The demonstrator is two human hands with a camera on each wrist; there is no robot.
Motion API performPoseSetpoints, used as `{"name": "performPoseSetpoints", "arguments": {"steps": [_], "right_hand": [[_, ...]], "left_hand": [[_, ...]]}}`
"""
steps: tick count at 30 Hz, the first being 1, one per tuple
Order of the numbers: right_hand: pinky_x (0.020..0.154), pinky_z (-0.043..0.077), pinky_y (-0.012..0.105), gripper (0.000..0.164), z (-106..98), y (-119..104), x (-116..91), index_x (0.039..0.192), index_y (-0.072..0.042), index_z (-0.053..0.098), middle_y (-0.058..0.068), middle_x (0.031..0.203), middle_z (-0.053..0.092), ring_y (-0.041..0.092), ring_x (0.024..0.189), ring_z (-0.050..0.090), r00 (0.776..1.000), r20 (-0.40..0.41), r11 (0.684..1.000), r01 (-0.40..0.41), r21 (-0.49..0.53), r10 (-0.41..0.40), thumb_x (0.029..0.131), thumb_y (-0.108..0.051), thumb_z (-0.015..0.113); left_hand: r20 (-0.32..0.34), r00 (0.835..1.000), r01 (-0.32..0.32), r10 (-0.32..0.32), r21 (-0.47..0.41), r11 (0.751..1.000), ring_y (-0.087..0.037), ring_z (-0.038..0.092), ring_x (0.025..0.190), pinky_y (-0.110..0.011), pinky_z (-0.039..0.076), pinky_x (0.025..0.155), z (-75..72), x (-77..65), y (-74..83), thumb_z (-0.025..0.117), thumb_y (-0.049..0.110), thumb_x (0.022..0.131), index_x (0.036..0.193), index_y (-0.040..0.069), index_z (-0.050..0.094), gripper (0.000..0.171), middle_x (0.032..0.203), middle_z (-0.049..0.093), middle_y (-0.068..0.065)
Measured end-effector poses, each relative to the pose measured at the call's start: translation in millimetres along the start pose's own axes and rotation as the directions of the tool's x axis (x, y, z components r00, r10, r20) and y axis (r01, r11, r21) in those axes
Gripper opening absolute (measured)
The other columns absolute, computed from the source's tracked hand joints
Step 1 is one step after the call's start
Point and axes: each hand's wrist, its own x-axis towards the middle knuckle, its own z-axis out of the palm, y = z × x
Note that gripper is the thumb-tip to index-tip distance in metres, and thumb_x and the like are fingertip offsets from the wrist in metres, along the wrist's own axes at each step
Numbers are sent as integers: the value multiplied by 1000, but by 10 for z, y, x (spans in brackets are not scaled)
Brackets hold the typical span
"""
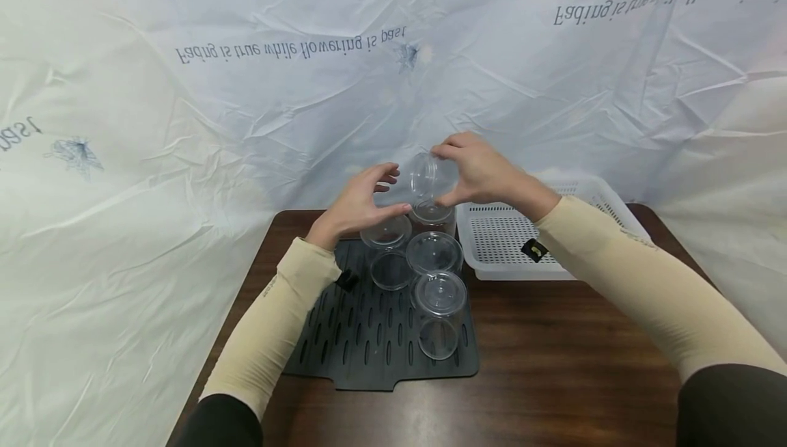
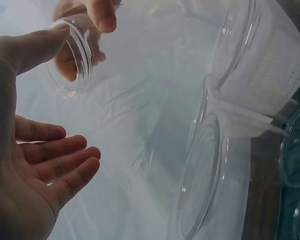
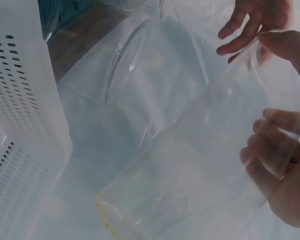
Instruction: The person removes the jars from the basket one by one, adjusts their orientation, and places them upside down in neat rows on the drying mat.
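My right hand [image 1: 482, 170] grips a clear jar [image 3: 190, 165] above the back of the dark mat, thumb and fingers spread round its side. The jar is tilted, and a yellowish tint shows along one end in the right wrist view. My left hand [image 1: 359, 204] faces it from the left, fingers loosely bent and thumb stretched toward it. In the left wrist view that thumb overlaps the jar's rim [image 2: 85, 57]; the other fingers stand apart from it. Below the hands are several clear jars [image 1: 438, 296] with round tops.
The jars stand on a dark slotted mat [image 1: 363, 348] on a brown wooden table [image 1: 553, 365]. A white perforated basket [image 1: 492, 273] sits right of them, partly under my right forearm. A white printed sheet [image 1: 295, 105] hangs behind the table.
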Motion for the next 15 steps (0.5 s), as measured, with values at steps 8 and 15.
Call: {"name": "performPoseSetpoints", "arguments": {"steps": [8,15], "right_hand": [[99,45,46,90,15,-117,42,132,-1,58,16,123,58,33,117,50,998,63,1000,7,-27,-5,60,-45,88],[99,47,46,89,49,-181,73,132,-2,57,16,125,58,33,117,50,996,90,999,25,-48,-21,59,-41,88]], "left_hand": [[13,1000,0,1,-43,999,-26,55,123,-37,48,103,43,25,26,75,42,84,148,4,36,84,138,51,-13],[42,999,13,-11,-63,998,-25,55,122,-34,49,102,84,33,39,74,43,85,149,5,35,84,140,49,-13]]}}
